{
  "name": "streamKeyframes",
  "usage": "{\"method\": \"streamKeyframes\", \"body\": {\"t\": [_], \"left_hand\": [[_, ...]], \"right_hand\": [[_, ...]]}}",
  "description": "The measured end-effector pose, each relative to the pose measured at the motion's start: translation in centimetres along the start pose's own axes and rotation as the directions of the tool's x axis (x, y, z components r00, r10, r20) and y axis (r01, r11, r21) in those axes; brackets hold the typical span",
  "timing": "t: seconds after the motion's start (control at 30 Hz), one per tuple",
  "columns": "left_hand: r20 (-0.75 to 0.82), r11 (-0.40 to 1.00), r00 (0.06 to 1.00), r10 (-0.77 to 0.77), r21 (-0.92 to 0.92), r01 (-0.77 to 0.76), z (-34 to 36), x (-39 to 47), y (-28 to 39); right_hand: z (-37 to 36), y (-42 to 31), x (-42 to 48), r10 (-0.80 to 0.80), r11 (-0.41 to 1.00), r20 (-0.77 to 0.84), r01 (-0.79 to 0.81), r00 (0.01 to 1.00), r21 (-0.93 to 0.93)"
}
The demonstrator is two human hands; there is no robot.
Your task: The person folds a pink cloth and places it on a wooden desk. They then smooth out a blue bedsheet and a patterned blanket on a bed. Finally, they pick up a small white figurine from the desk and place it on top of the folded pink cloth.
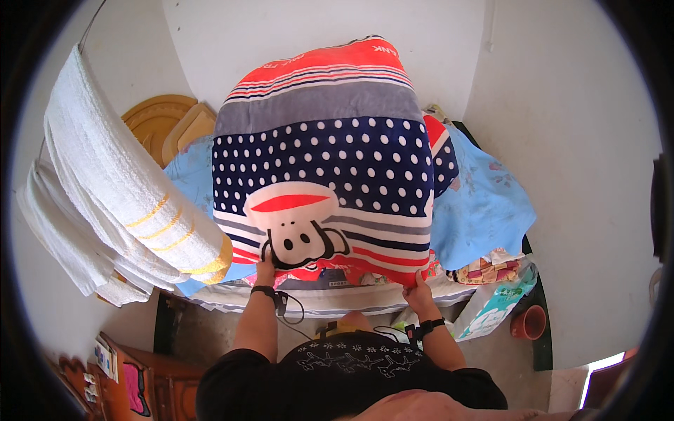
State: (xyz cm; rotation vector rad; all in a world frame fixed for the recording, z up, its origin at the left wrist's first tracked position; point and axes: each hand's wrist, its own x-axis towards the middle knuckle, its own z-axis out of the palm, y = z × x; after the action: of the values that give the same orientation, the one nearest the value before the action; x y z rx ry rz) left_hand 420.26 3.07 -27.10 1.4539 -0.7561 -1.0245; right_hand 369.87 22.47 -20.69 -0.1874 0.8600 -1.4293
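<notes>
A plush blanket [321, 152] with red, grey and navy bands, white dots and an upside-down cartoon monkey hangs spread between my hands. My left hand [266, 271] grips its lower edge beside the monkey's ear. At the lower right corner, my right hand [417, 292] pinches the red border. Behind and under the blanket lies a bed with a light blue flowered cloth [482, 205]. The blanket hides most of the bed's middle. A second piece of matching dotted fabric [445, 163] shows past its right side.
White towels [131, 173] with yellow stripes hang at the left, close to the blanket. A carved wooden headboard piece [152, 123] leans behind them. Right of my legs stand a teal and white package [495, 310] and a reddish bucket [528, 322]. A wooden cabinet [158, 387] is at lower left.
</notes>
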Motion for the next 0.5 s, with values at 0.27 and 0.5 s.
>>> {"method": "streamKeyframes", "body": {"t": [0.27, 0.5], "left_hand": [[0.122, 0.984, 0.989, -0.088, -0.144, 0.105, 1.0, -4.5, 3.7], [0.129, 0.987, 0.991, -0.037, -0.149, 0.057, 0.3, -6.5, 5.6]], "right_hand": [[-0.8, -0.4, -1.0, 0.042, 0.998, 0.009, -0.042, 0.999, -0.036], [-1.5, 0.4, 0.3, 0.054, 0.998, 0.003, -0.054, 0.999, -0.02]]}}
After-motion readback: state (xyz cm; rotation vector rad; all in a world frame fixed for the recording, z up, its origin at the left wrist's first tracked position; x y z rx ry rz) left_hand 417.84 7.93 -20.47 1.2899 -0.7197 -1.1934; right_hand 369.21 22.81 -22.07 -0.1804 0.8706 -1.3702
